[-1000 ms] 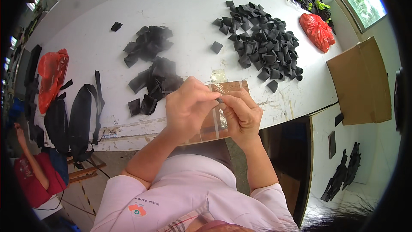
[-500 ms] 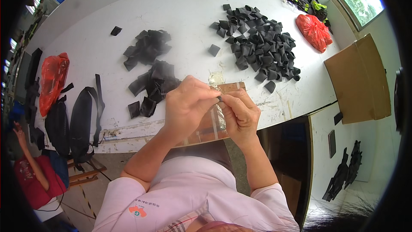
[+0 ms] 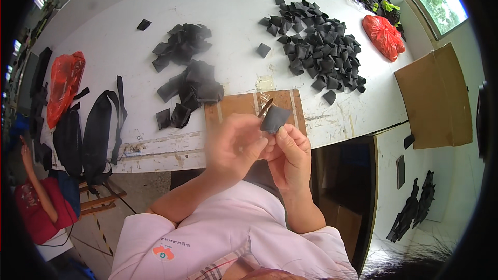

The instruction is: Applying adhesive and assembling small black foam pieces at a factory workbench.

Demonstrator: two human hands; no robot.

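My right hand [image 3: 290, 155] pinches a small dark grey folded piece [image 3: 274, 119] between thumb and fingers, just above the near table edge. My left hand [image 3: 232, 144] is blurred beside it, fingers curled and touching the right hand; a thin dark stick [image 3: 265, 108] pokes up between the hands, and I cannot tell which hand holds it. Under both hands lies a brown board [image 3: 244, 105] on the white table [image 3: 233, 10].
A large heap of black folded pieces [image 3: 319, 52] lies at the right, a smaller pile of black pieces [image 3: 187, 72] at the left. Red bags [image 3: 63, 80] [image 3: 384, 36], black straps [image 3: 98, 129], a cardboard box [image 3: 438, 98]. Another person [image 3: 36, 197] sits at lower left.
Both hands have pulled back from the board toward me, and the dark piece now stands up in my right hand's fingers.
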